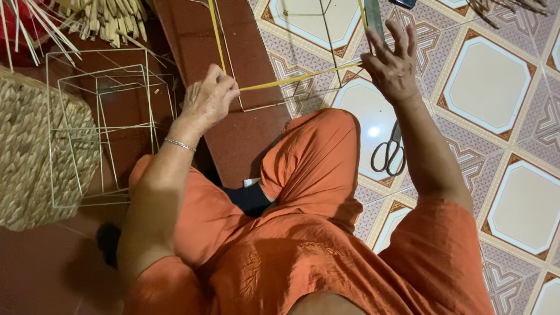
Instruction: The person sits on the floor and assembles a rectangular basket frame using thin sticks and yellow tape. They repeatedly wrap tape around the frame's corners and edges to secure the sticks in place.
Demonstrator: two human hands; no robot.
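My left hand (210, 99) pinches one end of a yellow straw strand (297, 78) stretched taut across to my right hand (394, 64), which grips its other end with the fingers spread upward. The strand crosses a thin white wire frame (326, 44) standing on the floor between my hands. A second yellow strand (216, 29) runs up from my left hand toward the top edge. I sit in orange clothes with my knee (315, 157) raised below the frame.
A pair of scissors (391, 153) lies on the patterned tiles by my right forearm. Empty wire frames (105, 125) stand at the left beside a woven basket (29, 157). A bundle of dried straw (105, 20) lies at the top left.
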